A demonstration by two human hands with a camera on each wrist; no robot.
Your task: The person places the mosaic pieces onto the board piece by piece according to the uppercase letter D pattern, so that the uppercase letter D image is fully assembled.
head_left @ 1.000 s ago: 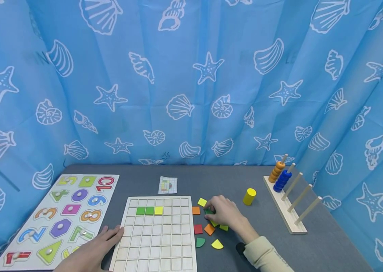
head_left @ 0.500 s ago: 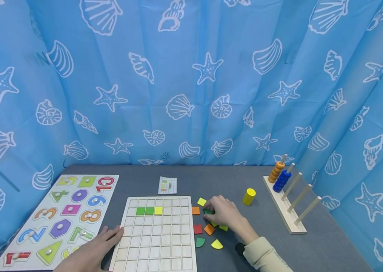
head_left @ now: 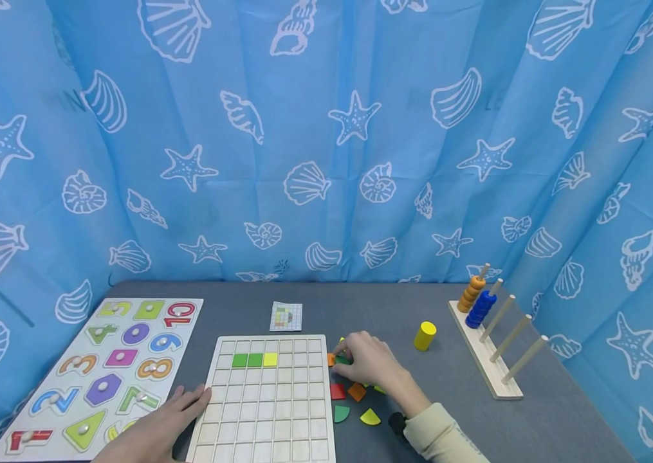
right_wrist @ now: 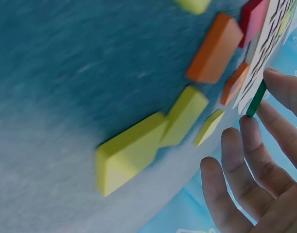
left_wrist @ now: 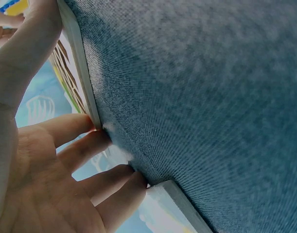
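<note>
My right hand [head_left: 375, 366] pinches a dark green tile [right_wrist: 256, 98] between thumb and fingertips, just off the right edge of the wooden grid board [head_left: 271, 411]. The tile shows mostly its thin side in the right wrist view. Two green squares [head_left: 248, 360] and a yellow square [head_left: 270, 359] lie in a row in the board's upper cells. On the board's left side, my left hand [head_left: 158, 424] rests with fingers extended, thumb and fingertips at the edge. Around the right hand lie a red tile [head_left: 338, 391], an orange tile [head_left: 357, 391] and several yellow tiles [right_wrist: 133, 153].
A number puzzle board [head_left: 54, 360] lies at the left. Behind the grid board is a small pattern card [head_left: 286, 317]. A yellow cylinder [head_left: 425, 335] and a peg stand [head_left: 487, 359] with orange and blue rings stand at the right. A shell-print curtain [head_left: 326, 141] closes the back.
My right hand has moved slightly left toward the grid board, carrying the dark green tile from the pile and partly covering an orange tile. The left hand stays in place.
</note>
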